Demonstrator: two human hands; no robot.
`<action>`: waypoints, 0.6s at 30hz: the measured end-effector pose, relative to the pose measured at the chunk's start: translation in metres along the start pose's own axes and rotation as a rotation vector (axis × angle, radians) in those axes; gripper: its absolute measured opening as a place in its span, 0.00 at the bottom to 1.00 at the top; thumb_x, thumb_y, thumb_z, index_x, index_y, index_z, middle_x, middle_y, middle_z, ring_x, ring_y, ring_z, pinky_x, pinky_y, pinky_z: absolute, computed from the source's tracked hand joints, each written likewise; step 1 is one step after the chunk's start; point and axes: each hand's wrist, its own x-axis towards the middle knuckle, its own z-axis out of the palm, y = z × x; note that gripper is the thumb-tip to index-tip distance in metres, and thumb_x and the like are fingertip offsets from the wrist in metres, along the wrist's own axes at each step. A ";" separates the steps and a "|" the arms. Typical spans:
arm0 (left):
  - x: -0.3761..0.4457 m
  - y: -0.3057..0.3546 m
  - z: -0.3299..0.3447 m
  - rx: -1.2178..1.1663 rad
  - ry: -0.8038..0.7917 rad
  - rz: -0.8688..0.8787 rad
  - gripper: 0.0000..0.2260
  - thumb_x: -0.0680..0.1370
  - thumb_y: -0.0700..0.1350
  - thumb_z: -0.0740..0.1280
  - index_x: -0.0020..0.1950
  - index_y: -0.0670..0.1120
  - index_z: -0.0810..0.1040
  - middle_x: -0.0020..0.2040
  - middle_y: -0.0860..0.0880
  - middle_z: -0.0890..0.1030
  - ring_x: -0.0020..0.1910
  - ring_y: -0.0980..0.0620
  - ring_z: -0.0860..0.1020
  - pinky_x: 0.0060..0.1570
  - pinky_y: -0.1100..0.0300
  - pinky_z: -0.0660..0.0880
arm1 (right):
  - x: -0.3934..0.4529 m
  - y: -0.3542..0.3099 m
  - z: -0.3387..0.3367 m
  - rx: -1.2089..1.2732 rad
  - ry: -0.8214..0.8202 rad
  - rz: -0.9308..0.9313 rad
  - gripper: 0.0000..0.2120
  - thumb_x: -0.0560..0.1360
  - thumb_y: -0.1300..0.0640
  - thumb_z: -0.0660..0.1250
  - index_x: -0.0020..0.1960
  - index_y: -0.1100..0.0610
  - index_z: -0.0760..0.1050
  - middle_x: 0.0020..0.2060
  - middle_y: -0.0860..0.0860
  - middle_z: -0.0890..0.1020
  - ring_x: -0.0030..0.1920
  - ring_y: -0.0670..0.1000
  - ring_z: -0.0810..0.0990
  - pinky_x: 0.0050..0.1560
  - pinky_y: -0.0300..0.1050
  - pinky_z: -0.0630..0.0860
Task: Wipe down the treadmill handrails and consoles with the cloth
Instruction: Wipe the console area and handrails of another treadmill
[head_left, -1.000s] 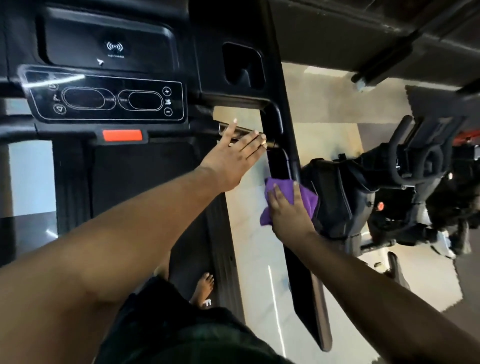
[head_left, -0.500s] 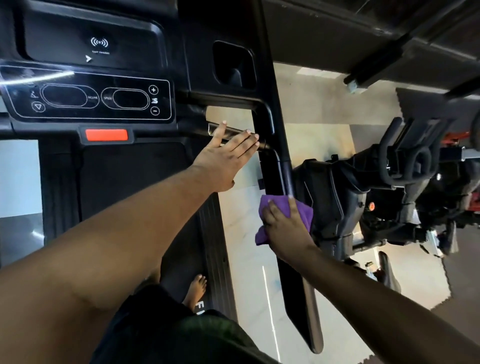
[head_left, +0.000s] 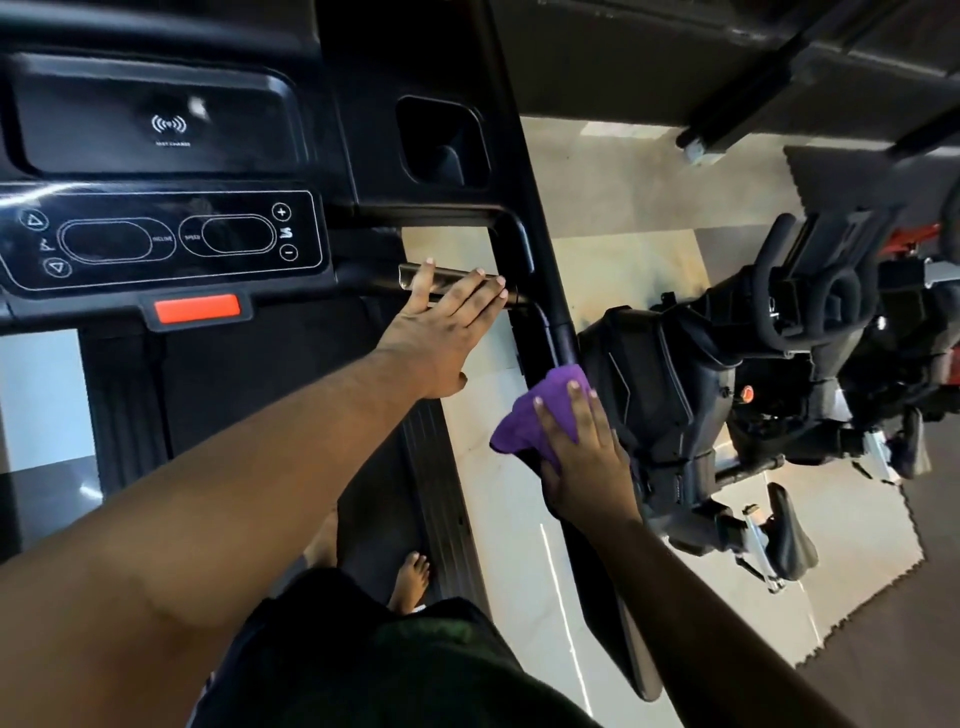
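Cloth, purple, bunched, sits on the right handrail just below the bend where the rail meets the console frame. Your right hand lies on top of it with fingers extended and spread, pressing it flat against the rail; the palm covers the cloth's lower part and a fold sticks out toward the belt side. I cannot tell whether the thumb hooks under the rail. Your left hand is flat and relaxed, fingers straight, fingertips resting on the short metal grip bar beside the console; it holds nothing and reads as a brace. Judged step: wiping the right handrail, with the upper section in hand. The long lower stretch of the rail runs back toward your body, under your right forearm. Whether the console panel, the charging tray above it and the cup well are already wiped cannot be told from this view. Next move, as I judge it: keep downward pressure and draw the cloth along the rail, wrapping the fingers round so the sides and underside get covered too, not just the top face. Watch the loose fold; it could slip off the narrow rail. An exercise bike stands close beside the rail on the outer side, so clearance for your knuckles looks tight there.
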 end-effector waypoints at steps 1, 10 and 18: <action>0.000 0.001 0.001 0.001 -0.005 0.005 0.49 0.77 0.63 0.63 0.82 0.46 0.33 0.84 0.47 0.36 0.83 0.46 0.37 0.71 0.27 0.34 | 0.018 -0.003 -0.005 0.001 0.015 -0.010 0.38 0.79 0.46 0.62 0.83 0.39 0.44 0.83 0.53 0.41 0.82 0.62 0.44 0.72 0.73 0.64; -0.003 0.001 0.004 0.057 0.054 0.024 0.48 0.78 0.63 0.63 0.83 0.44 0.35 0.84 0.46 0.37 0.83 0.46 0.39 0.73 0.27 0.38 | 0.039 -0.024 -0.004 -0.723 -0.213 -0.234 0.36 0.82 0.48 0.59 0.83 0.59 0.48 0.83 0.60 0.46 0.82 0.63 0.40 0.67 0.83 0.35; -0.006 0.009 0.008 0.082 0.151 0.000 0.40 0.81 0.53 0.60 0.84 0.43 0.40 0.84 0.43 0.42 0.83 0.42 0.41 0.72 0.24 0.38 | 0.049 -0.037 -0.001 -0.849 -0.252 -0.276 0.35 0.81 0.48 0.59 0.82 0.61 0.53 0.81 0.64 0.53 0.82 0.65 0.48 0.71 0.81 0.36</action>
